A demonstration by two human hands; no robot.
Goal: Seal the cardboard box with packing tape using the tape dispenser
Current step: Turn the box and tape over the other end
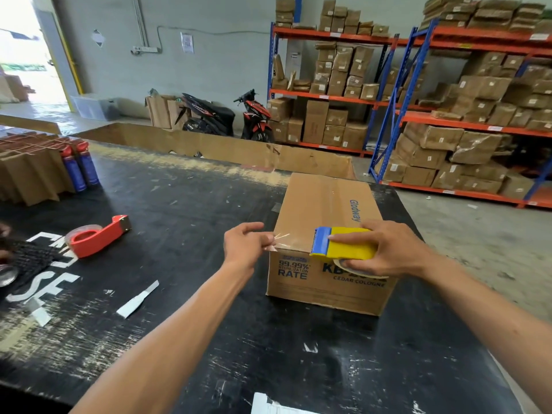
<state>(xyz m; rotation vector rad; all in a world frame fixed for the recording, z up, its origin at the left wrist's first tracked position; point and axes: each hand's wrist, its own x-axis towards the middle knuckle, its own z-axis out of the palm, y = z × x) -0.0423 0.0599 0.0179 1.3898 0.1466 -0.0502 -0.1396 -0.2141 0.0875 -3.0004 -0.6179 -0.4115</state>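
Note:
A closed brown cardboard box (325, 204) with blue print stands on the black table (185, 204), right of centre. My right hand (391, 249) grips a yellow and blue tape dispenser (343, 243) resting on the box's near top edge. A strip of clear packing tape (289, 239) runs from the dispenser leftward along that edge. My left hand (248, 243) pinches the free end of the tape at the box's near left corner. A shiny tape strip shows along the top seam.
A red tape dispenser (95, 236) lies on the table to the left. Cardboard dividers (30, 171) and two blue spray cans (80, 168) stand at far left. Another person's hand (4, 231) shows at the left edge. Behind are an open carton (209, 144), two motorbikes and box-filled shelves (448, 115).

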